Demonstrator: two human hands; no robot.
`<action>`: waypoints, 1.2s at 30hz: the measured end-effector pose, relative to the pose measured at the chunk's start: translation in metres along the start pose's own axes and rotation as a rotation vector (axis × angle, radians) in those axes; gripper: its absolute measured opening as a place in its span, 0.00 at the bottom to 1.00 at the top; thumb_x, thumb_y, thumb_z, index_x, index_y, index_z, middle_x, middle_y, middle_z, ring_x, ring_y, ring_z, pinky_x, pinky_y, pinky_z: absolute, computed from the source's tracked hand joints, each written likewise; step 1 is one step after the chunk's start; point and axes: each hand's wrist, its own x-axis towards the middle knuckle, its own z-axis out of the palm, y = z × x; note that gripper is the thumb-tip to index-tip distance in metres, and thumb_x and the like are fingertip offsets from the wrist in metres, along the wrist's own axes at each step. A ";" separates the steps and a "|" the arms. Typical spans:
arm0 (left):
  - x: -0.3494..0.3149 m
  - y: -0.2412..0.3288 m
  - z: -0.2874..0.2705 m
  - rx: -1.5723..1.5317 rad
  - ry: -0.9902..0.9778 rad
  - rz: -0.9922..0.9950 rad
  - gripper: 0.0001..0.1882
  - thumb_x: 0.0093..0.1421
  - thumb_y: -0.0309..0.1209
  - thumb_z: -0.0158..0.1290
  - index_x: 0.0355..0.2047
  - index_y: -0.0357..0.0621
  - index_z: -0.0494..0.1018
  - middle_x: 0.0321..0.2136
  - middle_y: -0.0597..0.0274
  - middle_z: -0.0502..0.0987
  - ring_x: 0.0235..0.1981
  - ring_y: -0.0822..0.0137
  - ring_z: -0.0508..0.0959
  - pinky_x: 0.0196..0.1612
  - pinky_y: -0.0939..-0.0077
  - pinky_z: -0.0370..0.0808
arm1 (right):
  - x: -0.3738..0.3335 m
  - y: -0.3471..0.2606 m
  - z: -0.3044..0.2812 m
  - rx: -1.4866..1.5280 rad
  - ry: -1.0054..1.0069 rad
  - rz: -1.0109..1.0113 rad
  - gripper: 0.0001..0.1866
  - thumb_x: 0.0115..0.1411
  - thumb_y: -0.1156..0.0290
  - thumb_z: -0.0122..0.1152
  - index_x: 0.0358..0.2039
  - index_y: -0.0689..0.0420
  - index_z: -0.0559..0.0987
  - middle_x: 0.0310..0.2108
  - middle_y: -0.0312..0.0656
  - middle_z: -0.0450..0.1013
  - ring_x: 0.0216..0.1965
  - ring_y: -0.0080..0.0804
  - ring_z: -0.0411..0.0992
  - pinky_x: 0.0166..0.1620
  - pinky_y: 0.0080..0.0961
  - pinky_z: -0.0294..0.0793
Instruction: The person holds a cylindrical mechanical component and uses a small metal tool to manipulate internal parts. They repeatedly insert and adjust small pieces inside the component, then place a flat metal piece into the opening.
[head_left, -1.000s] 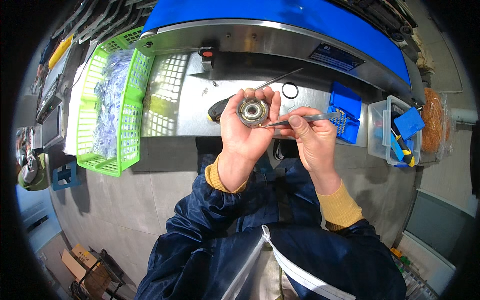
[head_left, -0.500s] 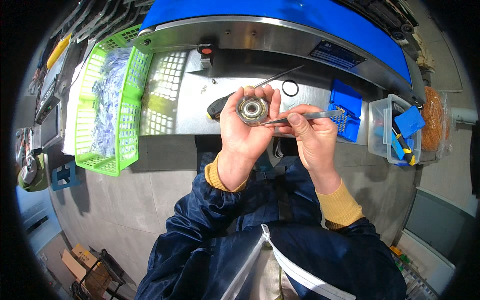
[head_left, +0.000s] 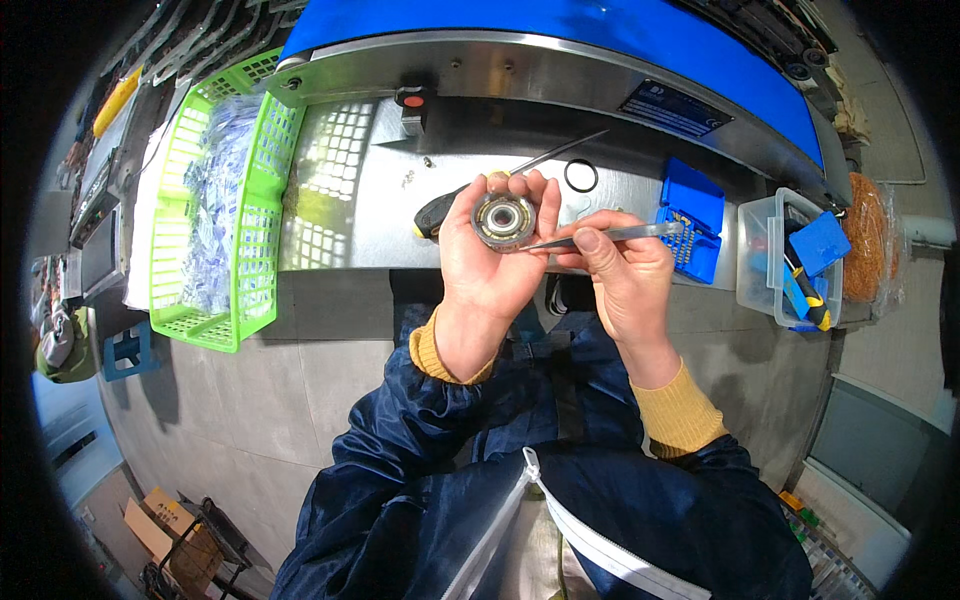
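Observation:
Palm up, my left hand (head_left: 490, 265) cradles a round metal ball bearing (head_left: 503, 220) with a dark outer rim, its fingers curled around the far side. My right hand (head_left: 630, 270) pinches a pair of metal tweezers (head_left: 625, 232). Their tip reaches the bearing's lower right edge; whether it touches the bearing or only my palm, I cannot tell. Behind my left hand lies a screwdriver (head_left: 433, 214) with a black and yellow handle, its shaft pointing to the far right. A black rubber ring (head_left: 580, 176) rests on the metal worktop (head_left: 390, 240) beyond my hands.
A green plastic basket (head_left: 255, 255) of clear wrapped packets stands at left. On the right are an open blue bit case (head_left: 690, 200) and a clear bin (head_left: 762, 260) with tools. A blue-topped machine (head_left: 560, 20) spans the back. Small metal parts (head_left: 427, 161) lie on the worktop.

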 end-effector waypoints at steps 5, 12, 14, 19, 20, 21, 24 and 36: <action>-0.002 -0.003 0.000 0.065 0.013 0.044 0.13 0.68 0.32 0.44 0.28 0.40 0.70 0.29 0.58 0.77 0.40 0.61 0.79 0.55 0.58 0.76 | -0.001 -0.004 0.000 0.000 0.000 -0.027 0.09 0.63 0.73 0.62 0.39 0.67 0.79 0.34 0.45 0.79 0.34 0.26 0.79 0.38 0.19 0.81; 0.000 -0.003 -0.001 0.045 -0.005 0.021 0.15 0.69 0.36 0.41 0.27 0.41 0.69 0.28 0.57 0.75 0.40 0.59 0.76 0.55 0.57 0.75 | -0.001 -0.001 0.004 -0.052 -0.021 -0.019 0.08 0.62 0.75 0.62 0.37 0.68 0.78 0.35 0.46 0.77 0.35 0.32 0.79 0.38 0.24 0.84; 0.001 -0.003 -0.002 0.056 -0.028 0.026 0.15 0.69 0.36 0.42 0.27 0.42 0.69 0.27 0.57 0.75 0.39 0.59 0.76 0.55 0.57 0.75 | -0.001 0.001 0.005 -0.009 -0.002 -0.001 0.09 0.62 0.74 0.63 0.39 0.68 0.79 0.35 0.45 0.78 0.34 0.27 0.78 0.39 0.21 0.82; 0.001 -0.002 -0.001 0.041 0.023 0.017 0.15 0.68 0.36 0.44 0.26 0.42 0.69 0.27 0.57 0.74 0.39 0.60 0.76 0.56 0.57 0.75 | -0.002 0.001 0.007 0.026 0.011 -0.001 0.09 0.62 0.75 0.63 0.40 0.68 0.79 0.35 0.44 0.79 0.33 0.24 0.78 0.39 0.18 0.81; 0.001 -0.003 -0.001 0.051 0.025 0.022 0.14 0.68 0.36 0.44 0.27 0.42 0.69 0.27 0.58 0.74 0.39 0.60 0.76 0.56 0.57 0.75 | -0.003 0.001 0.008 0.016 0.008 -0.001 0.10 0.61 0.75 0.63 0.40 0.68 0.79 0.35 0.44 0.79 0.33 0.24 0.78 0.39 0.18 0.81; 0.001 -0.003 -0.001 0.066 0.025 0.034 0.14 0.68 0.36 0.44 0.27 0.42 0.69 0.27 0.58 0.74 0.39 0.60 0.76 0.56 0.57 0.75 | -0.004 0.001 0.008 0.007 0.006 -0.001 0.10 0.61 0.75 0.63 0.40 0.68 0.79 0.35 0.44 0.79 0.33 0.24 0.78 0.39 0.18 0.81; 0.001 -0.005 -0.002 0.069 0.057 0.050 0.14 0.67 0.36 0.44 0.27 0.42 0.69 0.27 0.58 0.74 0.38 0.60 0.76 0.56 0.58 0.75 | -0.004 0.003 0.009 -0.009 0.010 -0.015 0.10 0.61 0.75 0.64 0.40 0.68 0.79 0.35 0.44 0.79 0.33 0.24 0.78 0.39 0.17 0.80; 0.001 -0.005 -0.004 0.088 0.017 0.041 0.15 0.68 0.36 0.44 0.26 0.42 0.69 0.27 0.58 0.75 0.39 0.59 0.76 0.56 0.58 0.75 | -0.007 0.002 0.015 -0.042 0.019 -0.037 0.09 0.61 0.75 0.63 0.40 0.67 0.79 0.34 0.43 0.79 0.33 0.24 0.78 0.39 0.17 0.80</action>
